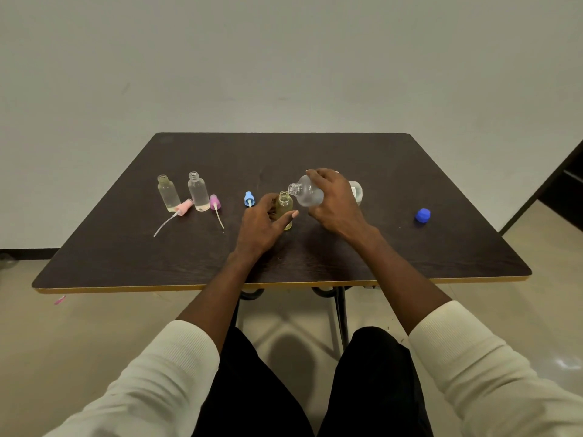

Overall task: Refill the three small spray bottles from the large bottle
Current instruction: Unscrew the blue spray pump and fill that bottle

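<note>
Well to the left of the left hand (265,223), two small clear bottles stand upright and uncapped on the dark desk (410,171): the leftmost small bottle (168,193) and, just beside it, the second small bottle (198,192). A pink spray cap (184,207) lies on its side at the foot of the leftmost one, its thin tube trailing toward the near edge. A purple spray cap (215,202) lies just right of the second bottle, its tube pointing toward the person. Closer to the left hand, just beyond its knuckles, sits a light blue spray cap (249,199).

The left hand is curled around the yellowish small bottle (284,207), thumb on the near side and fingers behind, steadying it upright on the desk with its mouth uncovered.

Immediately right, the right hand (334,203) grips the large bottle (307,192) from above, fingers wrapped over its body. The bottle is tipped toward the left, its open neck just above and beside the yellowish bottle's mouth; whether liquid is flowing cannot be told.

Well to the right of the right hand, a dark blue cap (422,215) rests on the desk.
</note>
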`<state>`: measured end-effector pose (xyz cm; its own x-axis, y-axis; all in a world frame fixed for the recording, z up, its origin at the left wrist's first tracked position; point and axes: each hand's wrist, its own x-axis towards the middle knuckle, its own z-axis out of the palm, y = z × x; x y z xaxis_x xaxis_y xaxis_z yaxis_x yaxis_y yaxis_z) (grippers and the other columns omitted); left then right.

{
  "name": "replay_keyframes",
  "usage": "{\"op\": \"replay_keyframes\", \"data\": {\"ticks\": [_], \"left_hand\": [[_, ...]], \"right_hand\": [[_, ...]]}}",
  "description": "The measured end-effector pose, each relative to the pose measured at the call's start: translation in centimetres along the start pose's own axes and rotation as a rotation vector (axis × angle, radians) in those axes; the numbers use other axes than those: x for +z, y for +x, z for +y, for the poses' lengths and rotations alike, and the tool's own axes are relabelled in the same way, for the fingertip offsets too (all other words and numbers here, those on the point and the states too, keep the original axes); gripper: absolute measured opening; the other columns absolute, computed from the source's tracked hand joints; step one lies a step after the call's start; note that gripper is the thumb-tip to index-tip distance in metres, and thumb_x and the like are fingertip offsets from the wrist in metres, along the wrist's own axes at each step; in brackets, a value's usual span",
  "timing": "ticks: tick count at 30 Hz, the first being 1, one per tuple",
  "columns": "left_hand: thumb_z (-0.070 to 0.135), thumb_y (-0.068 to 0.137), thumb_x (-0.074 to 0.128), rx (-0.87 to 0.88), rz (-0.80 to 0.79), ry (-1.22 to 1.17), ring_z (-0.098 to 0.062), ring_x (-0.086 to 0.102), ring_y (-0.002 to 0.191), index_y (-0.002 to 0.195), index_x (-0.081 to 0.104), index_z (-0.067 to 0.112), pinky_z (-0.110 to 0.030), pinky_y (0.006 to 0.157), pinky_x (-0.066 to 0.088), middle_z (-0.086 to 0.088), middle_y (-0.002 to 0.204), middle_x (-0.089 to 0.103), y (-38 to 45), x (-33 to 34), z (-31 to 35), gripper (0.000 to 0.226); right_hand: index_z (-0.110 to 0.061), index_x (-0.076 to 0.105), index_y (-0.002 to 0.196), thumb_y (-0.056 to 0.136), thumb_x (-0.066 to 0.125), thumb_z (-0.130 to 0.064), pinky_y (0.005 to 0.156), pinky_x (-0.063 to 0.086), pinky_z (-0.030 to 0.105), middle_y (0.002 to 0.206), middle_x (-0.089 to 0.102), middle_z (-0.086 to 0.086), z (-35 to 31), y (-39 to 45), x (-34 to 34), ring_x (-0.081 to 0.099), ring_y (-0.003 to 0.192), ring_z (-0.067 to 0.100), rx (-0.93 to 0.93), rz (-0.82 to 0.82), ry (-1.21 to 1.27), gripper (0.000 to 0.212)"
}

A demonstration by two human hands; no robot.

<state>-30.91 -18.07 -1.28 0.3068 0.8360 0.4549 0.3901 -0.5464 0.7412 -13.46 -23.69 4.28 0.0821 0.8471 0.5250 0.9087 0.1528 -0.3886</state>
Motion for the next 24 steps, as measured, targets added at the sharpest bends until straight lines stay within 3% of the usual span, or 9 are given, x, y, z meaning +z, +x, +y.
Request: {"op": "replay_keyframes", "data": {"ticks": [2,12,16,20,24], "left_hand": [[0.043,0.083,0.078,0.006,0.001,0.009,-0.005,0.064,0.091,0.125,0.061,0.013,-0.015,0.079,0.051,0.002,0.107,0.071,0.08,-0.07,0.06,0.054],[0.043,0.084,0.077,0.027,0.001,0.008,-0.005,0.064,0.092,0.127,0.061,0.013,-0.02,0.082,0.054,0.003,0.107,0.07,0.13,-0.03,-0.04,0.055],[0.04,0.084,0.077,0.024,-0.007,-0.014,-0.002,0.064,0.092,0.127,0.061,0.012,-0.009,0.08,0.049,0.003,0.108,0.071,0.1,-0.09,-0.04,0.054],[0.039,0.084,0.078,0.022,-0.002,-0.024,-0.002,0.064,0.093,0.127,0.062,0.011,-0.006,0.079,0.048,0.007,0.105,0.068,0.05,-0.1,0.09,0.053],[0.038,0.084,0.078,0.02,-0.005,-0.028,-0.002,0.063,0.088,0.127,0.062,0.011,-0.003,0.076,0.047,0.01,0.101,0.066,0.05,-0.09,0.11,0.053]], "right_hand": [[-0.006,0.055,0.132,0.072,0.074,-0.02,0.103,0.041,0.049,0.128,0.057,0.012,0.12,0.1,0.13,0.051,0.119,0.028,-0.001,0.002,-0.002,0.065],[-0.01,0.055,0.132,0.071,0.067,-0.025,0.098,0.044,0.05,0.127,0.057,0.012,0.29,0.35,0.24,0.051,0.116,0.03,-0.053,0.011,-0.026,0.064],[-0.011,0.054,0.134,0.074,0.073,-0.021,0.103,0.041,0.049,0.128,0.056,0.01,0.5,0.3,0.19,0.049,0.119,0.027,-0.073,0.021,-0.026,0.064],[-0.014,0.053,0.135,0.076,0.07,-0.023,0.104,0.04,0.047,0.13,0.054,0.008,0.49,0.39,0.33,0.048,0.12,0.028,-0.074,0.006,-0.035,0.063],[-0.012,0.055,0.134,0.073,0.066,-0.021,0.114,0.028,0.048,0.129,0.055,0.011,0.49,0.6,0.42,0.049,0.121,0.029,-0.1,0.02,-0.056,0.063]]}}
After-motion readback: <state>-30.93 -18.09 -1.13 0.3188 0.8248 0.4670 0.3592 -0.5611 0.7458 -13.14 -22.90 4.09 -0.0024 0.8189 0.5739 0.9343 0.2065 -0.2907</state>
